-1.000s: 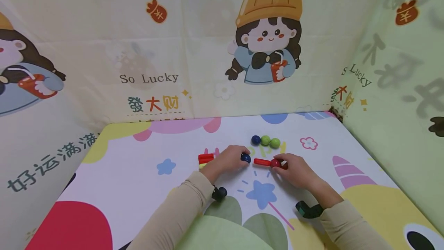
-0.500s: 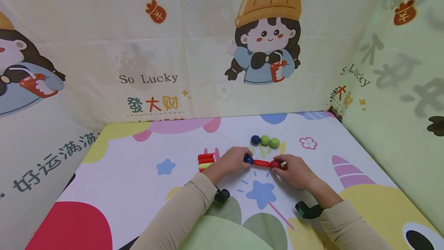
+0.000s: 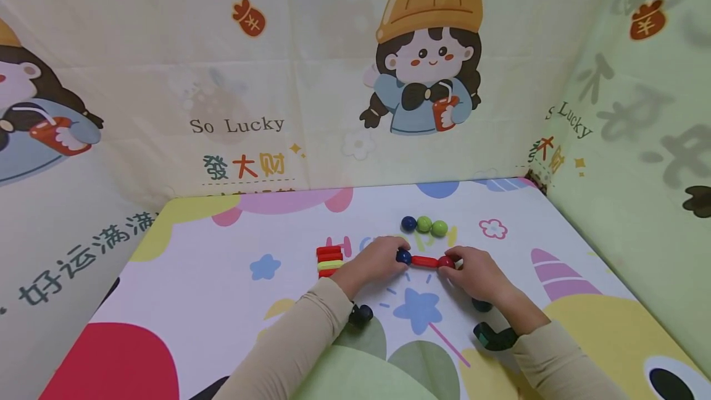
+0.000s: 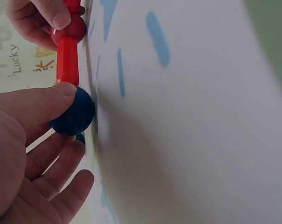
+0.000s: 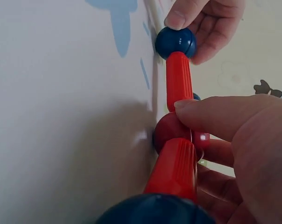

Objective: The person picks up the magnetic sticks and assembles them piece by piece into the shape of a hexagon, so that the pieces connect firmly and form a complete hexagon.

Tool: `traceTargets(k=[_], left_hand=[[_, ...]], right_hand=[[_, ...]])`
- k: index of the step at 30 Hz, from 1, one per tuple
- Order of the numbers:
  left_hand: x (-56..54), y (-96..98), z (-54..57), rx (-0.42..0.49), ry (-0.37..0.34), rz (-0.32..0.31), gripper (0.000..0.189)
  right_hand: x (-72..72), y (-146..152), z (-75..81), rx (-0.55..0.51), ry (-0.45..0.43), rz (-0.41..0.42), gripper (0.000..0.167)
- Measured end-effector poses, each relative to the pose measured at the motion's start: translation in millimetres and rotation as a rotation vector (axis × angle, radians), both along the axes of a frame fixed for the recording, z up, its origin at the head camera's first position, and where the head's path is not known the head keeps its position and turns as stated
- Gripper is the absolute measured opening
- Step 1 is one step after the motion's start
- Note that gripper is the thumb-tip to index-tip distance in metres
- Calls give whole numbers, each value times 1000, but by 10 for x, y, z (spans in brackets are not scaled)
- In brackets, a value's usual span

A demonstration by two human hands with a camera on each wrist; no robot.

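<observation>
My left hand point(image 3: 374, 261) pinches a dark blue ball point(image 4: 75, 112) between thumb and fingers. A red ridged rod point(image 3: 424, 262) joins that ball to a red ball point(image 3: 445, 263), which my right hand point(image 3: 480, 273) grips. In the right wrist view, a second red rod point(image 5: 173, 168) extends from the red ball toward the camera. Another blue ball point(image 5: 154, 210) sits at its near end; in the head view, this ball point(image 3: 482, 305) shows beside the right wrist. The whole chain is held low over the patterned table.
A blue ball point(image 3: 408, 223) and two green balls point(image 3: 431, 226) lie in a row behind the hands. Left of the left hand, several red rods point(image 3: 329, 251) and a yellow-green rod point(image 3: 330, 265) lie side by side. Printed cloth walls point(image 3: 328, 91) rise at the back and sides.
My left hand has moved right, bringing its blue ball against the red rod's free end. The joined pieces then shifted slightly right, and the blue ball beside the right wrist came into sight.
</observation>
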State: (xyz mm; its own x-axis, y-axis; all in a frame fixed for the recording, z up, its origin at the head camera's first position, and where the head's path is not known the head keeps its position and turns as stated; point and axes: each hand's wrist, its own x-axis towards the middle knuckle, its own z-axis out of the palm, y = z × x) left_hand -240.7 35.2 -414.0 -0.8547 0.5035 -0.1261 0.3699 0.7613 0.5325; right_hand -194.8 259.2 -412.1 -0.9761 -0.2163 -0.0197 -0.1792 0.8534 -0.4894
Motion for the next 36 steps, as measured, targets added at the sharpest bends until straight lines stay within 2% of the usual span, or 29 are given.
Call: traceTargets(k=[6,11,14,19,23,29,36], left_hand=[[7,-116,76,-22,24,4,47],[14,-351,246,-29,36,7,46],[11,-557,286,-45,60,14,44],[50,-937,264,-88,63,65,40],[126,-1133,209,-75,50,101,34],[262,-1266,134,-38,72,119,22],[350,-1310,95,-17,56,109,17]], right_hand=[[-11,1,12,16,9,23,43],[-37,-35,-3,26,19,44,41],[-61,-58,-22,22,14,55,40],[-101,-98,-23,36,16,82,37],[-117,-126,-1,46,33,101,33],[-136,-152,25,36,65,133,32],[-136,-198,32,30,67,143,30]])
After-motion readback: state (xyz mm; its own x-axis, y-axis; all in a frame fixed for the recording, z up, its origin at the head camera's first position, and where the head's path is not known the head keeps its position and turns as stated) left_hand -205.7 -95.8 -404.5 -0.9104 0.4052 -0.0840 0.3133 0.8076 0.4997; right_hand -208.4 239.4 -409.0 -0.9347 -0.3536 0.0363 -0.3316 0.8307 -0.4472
